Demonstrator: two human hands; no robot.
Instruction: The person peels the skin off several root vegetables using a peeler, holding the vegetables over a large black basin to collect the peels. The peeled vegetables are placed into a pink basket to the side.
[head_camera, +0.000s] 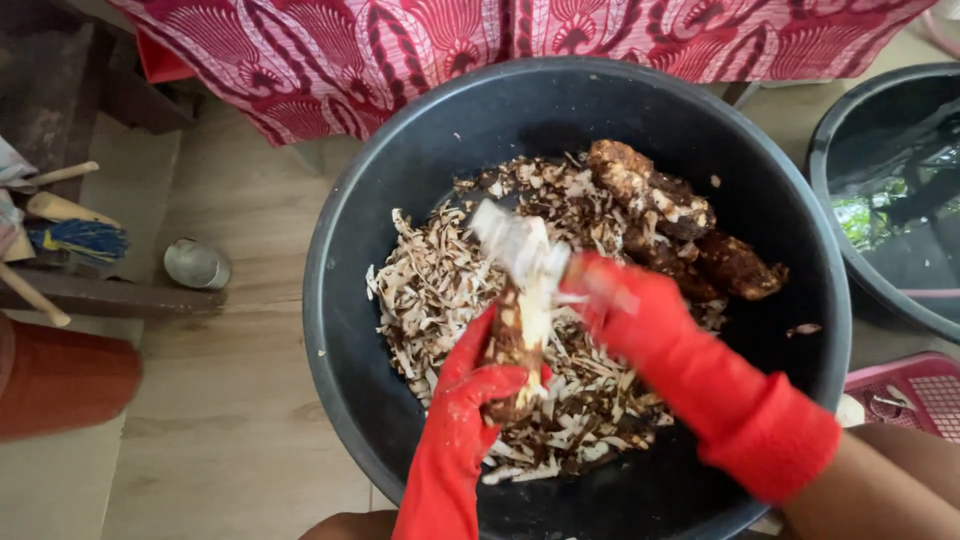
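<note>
- 2 hands in view, both in red gloves w/ long cuffs.
- Left hand (478, 385): closed round the lower end of 1 root (522, 335), brown bark still on the bottom part, top part peeled pale. Root held near upright, tilted a bit, above the middle of the basin.
- Right hand (625, 305): fist closed on a knife (510, 240); blade is motion-blurred, pale/shiny, sits at the top end of the root, touching or just beside it, can't tell which.
- 1 big dark round basin (340, 330) under both hands, fills most of the frame.
- Inside basin: 1 heap of peelings (430, 285), brown + cream strips, too many to count, spread over left + centre of the bottom.
- Also inside, far right part: unpeeled roots (690, 225), dark brown w/ pale patches; at least 2, maybe 3, lumped together so exact no. unclear. They lie touching the heap's edge.
- 1 second dark basin (830, 140) at right edge, cut off by frame, glossy surface inside w/ reflections.
- 1 pink slotted crate (910, 385), bottom right, partly seen, just beside the big basin.
- 1 red-and-white patterned cloth (420, 40) across the top, behind the basin.
- Left side on the floor: 1 small metal cup (196, 264), 1 blue-bristled brush (80, 240), 1 reddish-brown rounded container (60, 378), cut off by the frame edge.
- 2–3 pale wooden handles (60, 208) near the brush, count unsure.
</note>
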